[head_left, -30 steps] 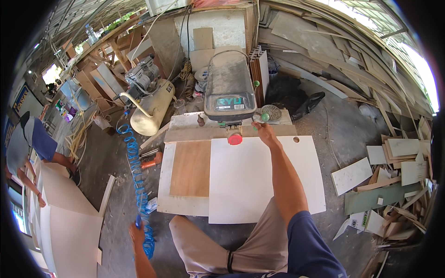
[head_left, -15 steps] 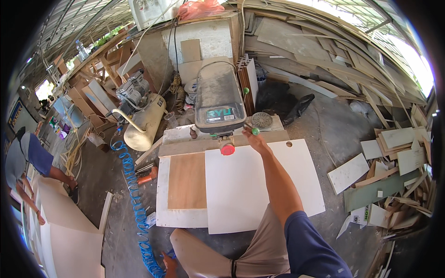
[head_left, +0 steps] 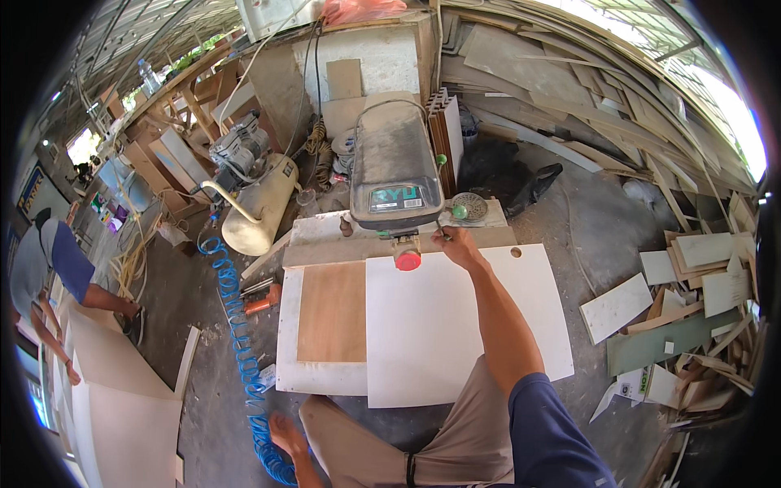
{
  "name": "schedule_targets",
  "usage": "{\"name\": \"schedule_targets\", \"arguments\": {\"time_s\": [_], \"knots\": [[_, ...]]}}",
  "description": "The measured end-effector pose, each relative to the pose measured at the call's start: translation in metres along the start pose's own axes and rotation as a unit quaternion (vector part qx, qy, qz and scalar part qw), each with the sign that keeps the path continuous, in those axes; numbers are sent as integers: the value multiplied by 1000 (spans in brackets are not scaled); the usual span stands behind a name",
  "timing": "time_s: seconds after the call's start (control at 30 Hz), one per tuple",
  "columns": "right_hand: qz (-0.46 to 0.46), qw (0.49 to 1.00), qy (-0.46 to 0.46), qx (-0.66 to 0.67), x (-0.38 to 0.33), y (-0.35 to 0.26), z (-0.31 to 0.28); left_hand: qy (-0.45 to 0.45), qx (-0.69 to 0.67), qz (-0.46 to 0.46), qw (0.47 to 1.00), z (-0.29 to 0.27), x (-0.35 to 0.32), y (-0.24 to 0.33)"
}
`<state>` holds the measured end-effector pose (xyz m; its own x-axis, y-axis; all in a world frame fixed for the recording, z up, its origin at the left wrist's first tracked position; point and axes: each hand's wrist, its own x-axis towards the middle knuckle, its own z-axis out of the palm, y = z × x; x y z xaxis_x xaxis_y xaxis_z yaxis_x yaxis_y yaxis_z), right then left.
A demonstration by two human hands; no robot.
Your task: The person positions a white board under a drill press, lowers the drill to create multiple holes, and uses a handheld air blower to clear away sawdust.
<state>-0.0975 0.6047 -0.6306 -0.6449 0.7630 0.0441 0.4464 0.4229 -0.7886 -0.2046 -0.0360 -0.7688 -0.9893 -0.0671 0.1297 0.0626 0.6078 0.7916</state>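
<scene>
A dusty drill press (head_left: 394, 163) stands ahead of me, with a red round part (head_left: 407, 260) at its lower front. My right hand (head_left: 460, 246) is closed around a feed lever at its right side; the fingers hide the lever's end. Just above, a green knob (head_left: 460, 211) tops another lever. Below lies a white board (head_left: 455, 325) with a round hole near its far right corner. It overlaps a white-framed panel with a brown inset (head_left: 332, 313). My left hand (head_left: 287, 433) is low beside my left knee, near a coiled blue air hose (head_left: 236, 333), with its fingers loosely extended and nothing visible in them.
An air compressor (head_left: 259, 210) stands left of the drill press. An orange tool (head_left: 263, 299) lies on the floor near the panel. Offcuts (head_left: 691, 325) are heaped at right, with stacked sheets (head_left: 561, 89) behind. At far left, a person (head_left: 53, 260) bends over a large pale panel (head_left: 130, 407).
My right hand has moved slightly down and right, and the green knob beside it now sits higher. My left hand has risen more into view; the blue item near it no longer shows.
</scene>
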Motion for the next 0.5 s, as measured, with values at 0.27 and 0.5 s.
{"name": "schedule_targets", "arguments": {"time_s": [0.27, 0.5], "knots": [[-166, 975, 142, 42, 40, 49, 4, -147, -138, 33, 979, 30, -44, 138], [10, 987, -33, 155, 26, -20, 8, -219, -91, -28, 971, 47, -86, 163]]}}
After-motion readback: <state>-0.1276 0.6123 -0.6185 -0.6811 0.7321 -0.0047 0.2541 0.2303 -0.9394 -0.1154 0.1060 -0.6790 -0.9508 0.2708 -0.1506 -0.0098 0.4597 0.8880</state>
